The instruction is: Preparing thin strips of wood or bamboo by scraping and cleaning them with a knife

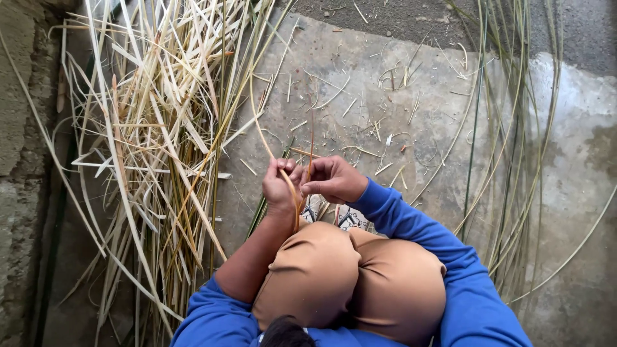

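Squatting worker's left hand (278,185) & right hand (334,180), both pinched on a thin tan reed strip (290,190) held over the knees, appear mid-split w/ the strip; peeling further likely needs steady, even pull.

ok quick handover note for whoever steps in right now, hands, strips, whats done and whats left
Left hand: closed on a thin tan strip that curves up and away over the concrete floor.
Right hand: pinching the same strip close beside the left, over the knees.
Pale split strips: loose heap to the left.
Green stalks: lying whole to the right.
Done: a large heap already split, scraps scattered on the floor.
Left: the strip in hand, and seemingly the green stalks.
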